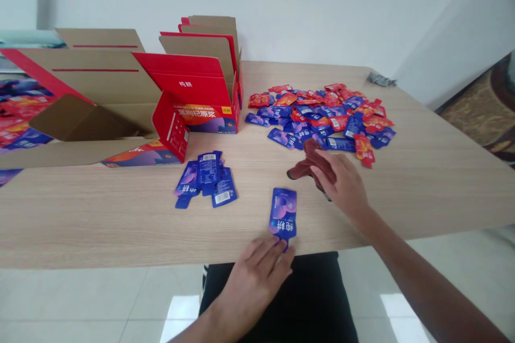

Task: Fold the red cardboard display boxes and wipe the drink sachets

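Observation:
A blue pouch [284,209] with purple berry print lies flat near the table's front edge. The fingers of my left hand [259,273] are closed at its narrow neck end, which they partly cover. My right hand [341,182], to the right and farther back, grips a dark reddish-brown hand tool [316,159] with a black tip; its exact kind is unclear. The tool is a little beyond the single pouch and in front of a spread-out heap of red and blue pouches [322,112]. Left of the single pouch sits a small overlapping pile of blue pouches [209,174].
Open red cardboard boxes [205,80] stand at the back left of the wooden table [120,225]. A larger open box [108,75] is nearer, with more pouches [28,107] at the far left. A crumpled grey thing [381,80] lies at the back right corner.

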### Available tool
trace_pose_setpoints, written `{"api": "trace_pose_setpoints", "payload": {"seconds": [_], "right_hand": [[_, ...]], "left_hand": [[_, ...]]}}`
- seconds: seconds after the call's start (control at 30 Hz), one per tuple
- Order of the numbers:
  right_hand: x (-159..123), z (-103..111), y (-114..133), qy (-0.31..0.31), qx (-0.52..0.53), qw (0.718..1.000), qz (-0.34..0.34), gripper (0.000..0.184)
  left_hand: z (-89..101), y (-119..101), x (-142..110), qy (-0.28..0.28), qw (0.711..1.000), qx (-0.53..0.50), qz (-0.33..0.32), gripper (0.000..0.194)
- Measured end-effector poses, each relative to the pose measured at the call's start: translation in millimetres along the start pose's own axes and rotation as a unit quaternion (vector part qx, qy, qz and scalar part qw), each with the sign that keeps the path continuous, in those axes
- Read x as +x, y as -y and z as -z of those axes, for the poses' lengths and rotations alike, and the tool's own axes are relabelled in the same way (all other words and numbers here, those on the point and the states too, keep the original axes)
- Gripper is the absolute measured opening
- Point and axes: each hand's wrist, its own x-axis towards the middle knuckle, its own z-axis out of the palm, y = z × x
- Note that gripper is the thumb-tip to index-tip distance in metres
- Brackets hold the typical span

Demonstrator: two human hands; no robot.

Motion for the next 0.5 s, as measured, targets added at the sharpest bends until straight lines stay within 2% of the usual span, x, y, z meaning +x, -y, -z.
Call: {"api": "trace_pose_setpoints", "payload": {"seconds": [0.1, 0.17, 0.23, 0.37, 0.5], "right_hand": [[-24.9, 20.7, 0.5, -0.035, 0.031, 0.997, -0.060, 0.047], [-42.7, 27.1, -0.4, -0.031, 0.042, 0.995, -0.089, 0.047], [-59.0, 27.9, -3.0, -0.019, 0.052, 0.993, -0.108, 0.047], [-80.3, 22.7, -9.8, -0.009, 0.068, 0.989, -0.133, 0.045], [-84.6, 20.9, -13.6, -0.033, 0.082, 0.984, -0.156, 0.044]], "left_hand": [[-2.2, 0.5, 7.4, 0.021, 0.999, -0.003, 0.036, 0.038], [-5.4, 1.1, 10.0, 0.045, 0.997, 0.023, 0.057, 0.050], [-8.4, 2.1, 10.3, 0.060, 0.995, 0.062, 0.047, 0.055], [-6.0, 3.9, 7.3, 0.065, 0.993, 0.104, 0.001, 0.043], [12.3, 3.1, 9.5, 0.045, 0.998, 0.040, -0.030, 0.033]]}}
